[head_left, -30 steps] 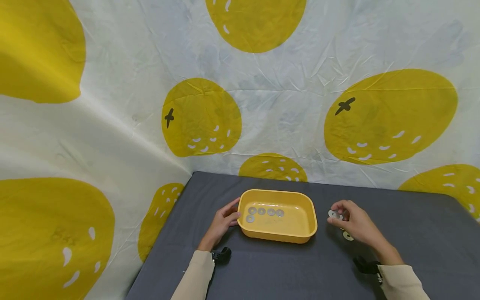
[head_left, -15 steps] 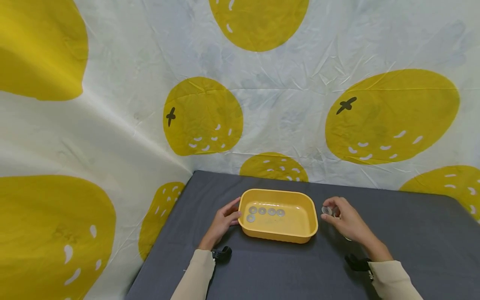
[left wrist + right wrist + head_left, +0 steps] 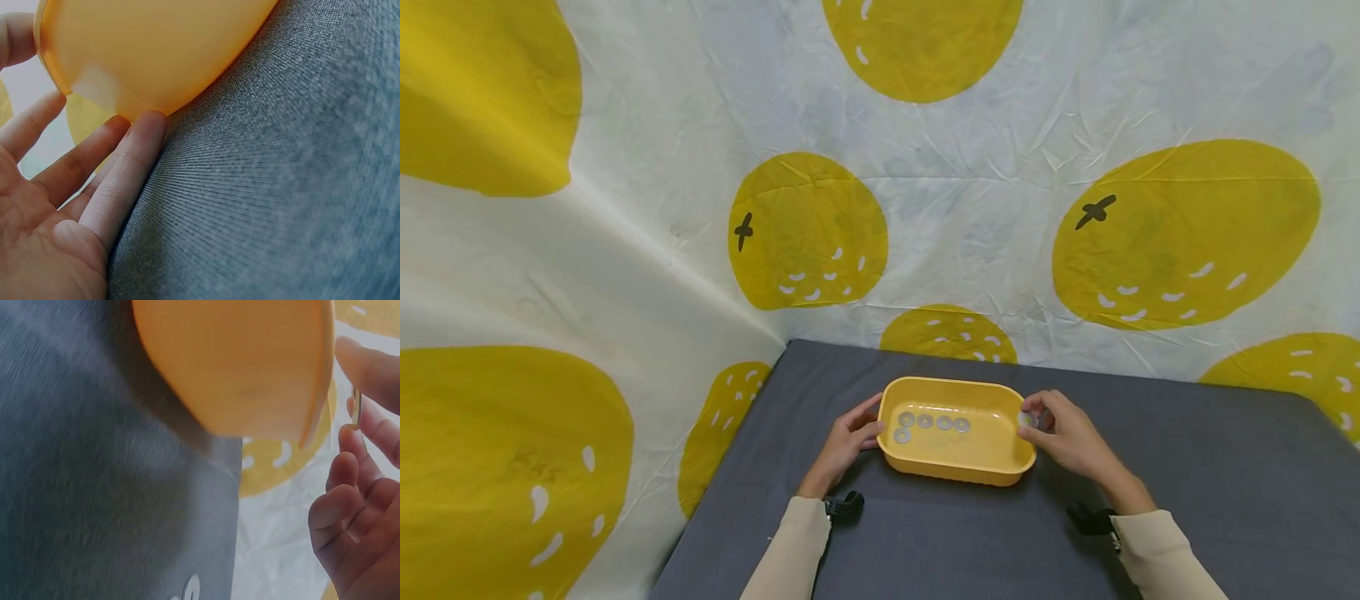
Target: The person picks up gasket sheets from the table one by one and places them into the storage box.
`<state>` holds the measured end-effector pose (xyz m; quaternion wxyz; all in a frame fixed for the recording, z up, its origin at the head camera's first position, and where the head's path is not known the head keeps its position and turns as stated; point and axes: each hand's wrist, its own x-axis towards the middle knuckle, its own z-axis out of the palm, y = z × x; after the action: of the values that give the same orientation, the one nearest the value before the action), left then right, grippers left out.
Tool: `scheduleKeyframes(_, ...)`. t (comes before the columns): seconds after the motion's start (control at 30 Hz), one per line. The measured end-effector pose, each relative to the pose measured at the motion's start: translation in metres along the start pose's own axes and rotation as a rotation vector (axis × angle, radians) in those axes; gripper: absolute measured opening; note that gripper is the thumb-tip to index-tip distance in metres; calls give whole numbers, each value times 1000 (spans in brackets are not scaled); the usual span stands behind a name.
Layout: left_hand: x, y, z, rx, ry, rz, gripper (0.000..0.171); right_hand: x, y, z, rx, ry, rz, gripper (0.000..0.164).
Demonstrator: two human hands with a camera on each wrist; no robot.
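The right hand [image 3: 1067,433], near centre-right, pinches at least one washer [image 3: 1026,416] between thumb and fingertips at the right rim of the yellow tray [image 3: 951,476]; any more there I cannot tell. The left hand [image 3: 842,446] spreads fairly straight fingers against its left end. Five loose washers [image 3: 929,424] lie inside, left of centre; two more partly show at the right wrist view's bottom.

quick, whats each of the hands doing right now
Left hand: closed on the left end of the yellow tray.
Right hand: closed, pinching at least one washer.
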<state>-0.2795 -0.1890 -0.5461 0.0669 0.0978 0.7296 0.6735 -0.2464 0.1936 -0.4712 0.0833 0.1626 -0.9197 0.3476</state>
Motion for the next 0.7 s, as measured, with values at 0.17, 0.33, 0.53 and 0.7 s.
scheduleKeyframes(0.17,0,0,0,-6,-4,-1,58,8,-9,9,10,-10,-24,30)
scheduleKeyframes(0.33,1,0,0,-4,-8,3,57,15,-20,20,9,-11,-56,27)
scheduleKeyframes(0.53,0,-1,0,-8,-9,0,59,22,-31,33,25,-23,-78,27)
scheduleKeyframes(0.7,0,0,0,-11,-11,4,58,28,-37,43,57,-27,-104,26)
